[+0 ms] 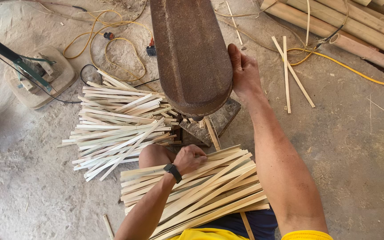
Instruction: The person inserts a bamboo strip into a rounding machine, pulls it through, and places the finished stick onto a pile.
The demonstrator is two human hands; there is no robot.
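At nine o'clock a loose heap of thin pale bamboo slats [118, 129] lies spread on the dusty concrete floor [356, 146], well apart from both hands. Toward six o'clock, a second stack of longer pale bamboo strips [210, 191] rests across the person's lap. The left hand [191, 158], a black watch [173, 172] on its wrist, sits on the upper edge of that stack, fingers curled shut on the end of a strip. At twelve o'clock stands a rusty brown rounded metal machine housing [190, 53]. The right hand [244, 70] presses against its right side, fingers closed on the edge. Round bamboo poles [352, 26] lie at two o'clock.
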